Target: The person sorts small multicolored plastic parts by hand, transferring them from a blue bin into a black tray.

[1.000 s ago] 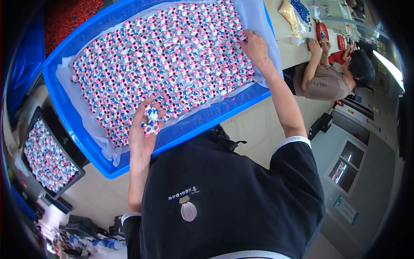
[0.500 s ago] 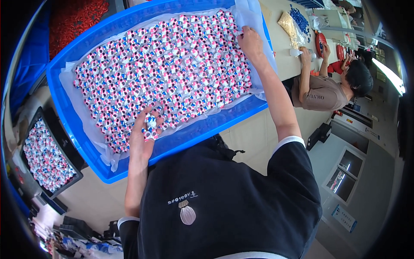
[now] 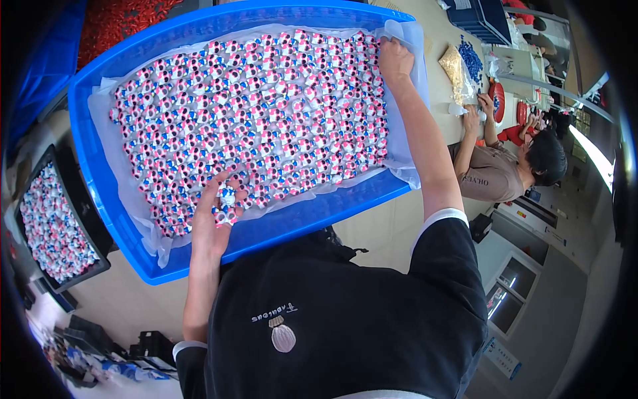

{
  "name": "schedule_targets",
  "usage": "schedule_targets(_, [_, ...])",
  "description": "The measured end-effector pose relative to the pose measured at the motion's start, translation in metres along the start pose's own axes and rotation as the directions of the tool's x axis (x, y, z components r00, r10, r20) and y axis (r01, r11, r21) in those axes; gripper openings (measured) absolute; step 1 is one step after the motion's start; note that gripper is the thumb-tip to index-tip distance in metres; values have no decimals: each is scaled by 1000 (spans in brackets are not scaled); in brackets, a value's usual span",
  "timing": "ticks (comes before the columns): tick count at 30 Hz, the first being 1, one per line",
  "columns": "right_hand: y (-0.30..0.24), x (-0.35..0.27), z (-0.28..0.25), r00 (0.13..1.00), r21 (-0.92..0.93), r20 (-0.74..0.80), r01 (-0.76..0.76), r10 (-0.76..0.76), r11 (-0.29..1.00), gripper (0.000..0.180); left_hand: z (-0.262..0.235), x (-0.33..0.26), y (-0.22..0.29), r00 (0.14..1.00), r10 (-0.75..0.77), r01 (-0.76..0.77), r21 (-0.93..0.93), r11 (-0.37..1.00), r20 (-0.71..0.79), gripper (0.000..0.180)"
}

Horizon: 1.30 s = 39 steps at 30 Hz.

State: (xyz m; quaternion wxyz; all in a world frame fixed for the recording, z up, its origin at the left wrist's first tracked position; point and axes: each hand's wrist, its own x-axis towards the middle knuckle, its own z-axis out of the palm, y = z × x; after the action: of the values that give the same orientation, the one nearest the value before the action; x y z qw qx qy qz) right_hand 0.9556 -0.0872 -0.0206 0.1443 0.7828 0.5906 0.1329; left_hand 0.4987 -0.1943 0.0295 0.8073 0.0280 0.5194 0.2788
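Observation:
A big blue plastic tray point(image 3: 292, 219) lined with a white sheet point(image 3: 405, 169) holds several small pink, white and blue figurines point(image 3: 266, 120) packed in rows. My left hand point(image 3: 216, 219) rests at the tray's near edge, fingers curled around one small figurine point(image 3: 228, 197) and touching those beside it. My right hand point(image 3: 395, 60) reaches to the far right corner of the tray and lies on the figurines and the liner's edge there, its fingers partly hidden.
A black tray point(image 3: 73, 266) of the same figurines sits at my left. Red pieces point(image 3: 113, 23) fill a bin behind the blue tray. Another person point(image 3: 512, 169) works at the table to the right, near bags of yellow and blue parts point(image 3: 462, 63).
My left hand has come down from above the tray edge into the figurines, still with the small piece. My right hand stayed at the far right corner.

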Motion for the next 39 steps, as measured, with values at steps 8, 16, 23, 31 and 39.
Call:
schedule_targets(8, [-4,4,-6,999,-84,16,-28,29,996,12,5,0,0,1000,-17,17,2,1000,-12,35])
schedule_targets(16, [-8,13,0,998,-15,28,-47,48,999,16,1,-4,-2,999,-18,18,-1,1000,29,32])
schedule_targets(23, [-16,21,3,989,-115,103,-93,105,989,16,1,-3,-3,995,-52,64,-137,989,88,35])
schedule_targets(31, [5,22,13,998,-66,-10,-69,69,995,21,6,-2,2,971,-89,141,-233,962,222,37])
schedule_targets(39, [-21,11,-18,976,-13,97,-195,196,981,20,-8,-10,4,979,-46,86,-195,977,199,36])
